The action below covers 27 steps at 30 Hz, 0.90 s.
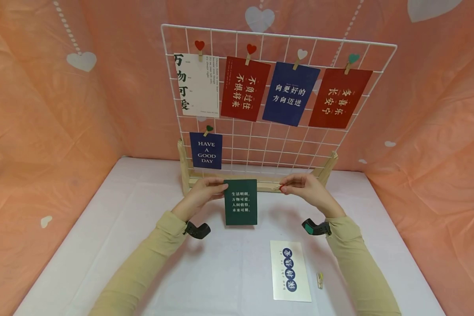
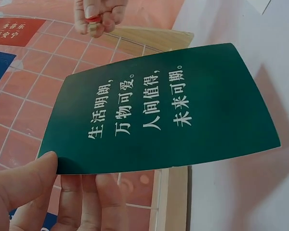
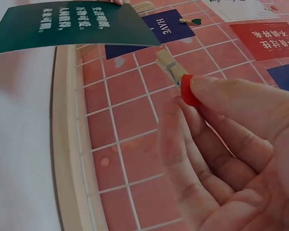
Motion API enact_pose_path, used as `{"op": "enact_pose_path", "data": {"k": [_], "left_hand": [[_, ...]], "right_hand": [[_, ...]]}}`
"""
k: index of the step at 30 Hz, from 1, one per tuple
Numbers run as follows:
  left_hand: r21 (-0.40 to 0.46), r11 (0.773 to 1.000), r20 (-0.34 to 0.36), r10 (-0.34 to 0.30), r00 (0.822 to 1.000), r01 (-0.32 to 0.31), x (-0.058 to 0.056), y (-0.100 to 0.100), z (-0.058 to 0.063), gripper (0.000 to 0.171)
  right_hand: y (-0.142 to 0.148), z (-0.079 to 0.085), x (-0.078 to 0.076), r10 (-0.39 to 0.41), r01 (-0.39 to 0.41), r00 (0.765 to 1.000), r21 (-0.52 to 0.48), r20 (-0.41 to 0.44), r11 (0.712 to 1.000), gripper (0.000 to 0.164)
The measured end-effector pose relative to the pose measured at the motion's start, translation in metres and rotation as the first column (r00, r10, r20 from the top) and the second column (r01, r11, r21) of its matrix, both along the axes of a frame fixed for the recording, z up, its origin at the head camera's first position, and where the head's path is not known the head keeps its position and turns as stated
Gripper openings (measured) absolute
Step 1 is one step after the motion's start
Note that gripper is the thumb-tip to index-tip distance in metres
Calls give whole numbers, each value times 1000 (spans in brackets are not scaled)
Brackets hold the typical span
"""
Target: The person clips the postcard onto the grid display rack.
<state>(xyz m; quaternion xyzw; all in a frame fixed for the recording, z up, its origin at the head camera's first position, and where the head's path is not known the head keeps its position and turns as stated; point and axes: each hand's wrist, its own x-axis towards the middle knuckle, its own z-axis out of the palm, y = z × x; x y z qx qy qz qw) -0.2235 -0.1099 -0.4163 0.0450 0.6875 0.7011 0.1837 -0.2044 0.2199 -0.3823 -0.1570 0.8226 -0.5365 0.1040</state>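
A dark green card (image 1: 241,215) with white lettering hangs from my left hand (image 1: 203,195), thumb in front and fingers behind its upper left corner. In the left wrist view the thumb presses on one corner of the green card (image 2: 159,144). My right hand (image 1: 310,191) pinches a small wooden clothespin (image 3: 171,65) by its red decorated end, apart from the card. Both hands are in front of the lower part of a white wire grid (image 1: 280,145). A blue "HAVE A GOOD DAY" card (image 1: 206,162) is clipped there with a green-heart clothespin (image 1: 208,129).
Along the grid's top hang a white card (image 1: 205,94), a red card (image 1: 237,114), a blue card (image 1: 290,112) and another red card (image 1: 328,116). The wooden base (image 1: 268,187) stands on the table. A white card (image 1: 280,292) and a loose clothespin (image 1: 320,281) lie near my right forearm.
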Motion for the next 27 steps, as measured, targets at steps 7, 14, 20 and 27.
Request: {"op": "enact_pose_path", "data": {"k": [7, 14, 20, 27], "left_hand": [[-37, 999, -21, -3, 1000, 2, -5, 5, 3, 32], [-56, 998, -70, 2, 998, -5, -11, 9, 6, 31], [-97, 995, -119, 16, 993, -28, -18, 12, 6, 32], [-129, 988, -209, 51, 977, -79, -22, 15, 10, 29]], "right_hand": [[-9, 7, -11, -31, 29, 999, -45, -44, 999, 30], [-14, 12, -19, -107, 104, 994, -93, -29, 990, 28], [-18, 16, -24, -116, 112, 991, -77, -59, 991, 27], [-25, 16, -29, -122, 116, 990, -93, -67, 989, 28]]}}
